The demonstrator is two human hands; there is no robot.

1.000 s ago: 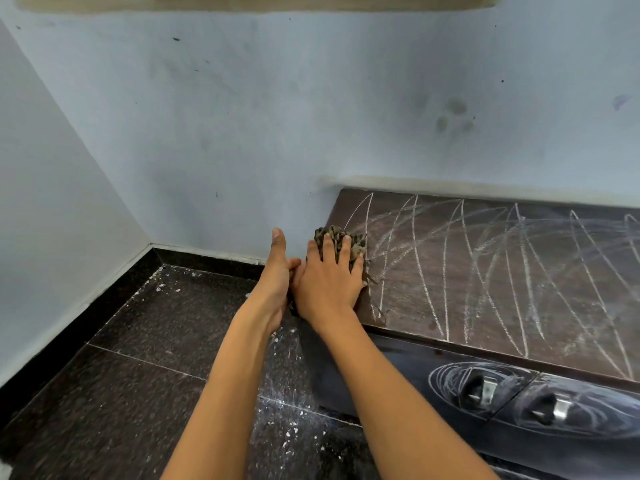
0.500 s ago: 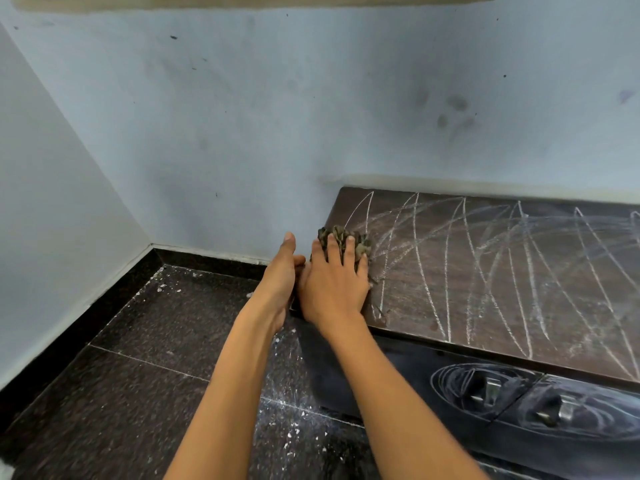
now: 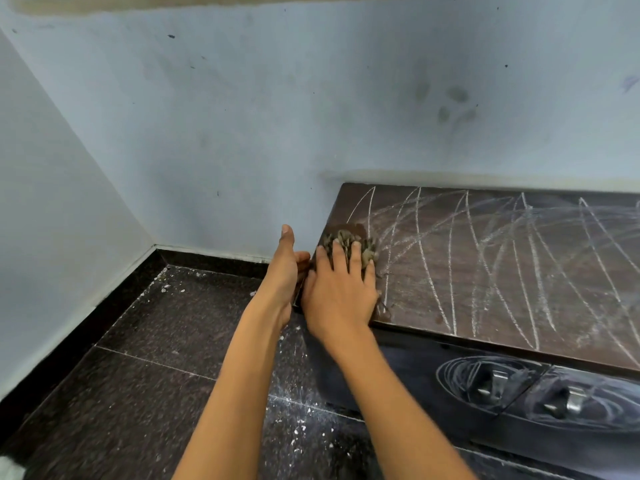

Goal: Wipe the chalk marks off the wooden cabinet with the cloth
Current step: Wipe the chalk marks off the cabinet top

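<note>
I am pressing my right hand (image 3: 341, 292) flat, fingers spread and fairly straight, on the crumpled olive-brown cloth (image 3: 349, 244), which is lying at the far left corner of the dark wooden cabinet top (image 3: 502, 271). My left hand (image 3: 284, 271) is resting straight-fingered against the cabinet's left edge, its grip holding nothing. Long white chalk marks (image 3: 471, 244) are crossing the wood to the right of the cloth. Two metal handles (image 3: 493, 382) are showing on the near front.
</note>
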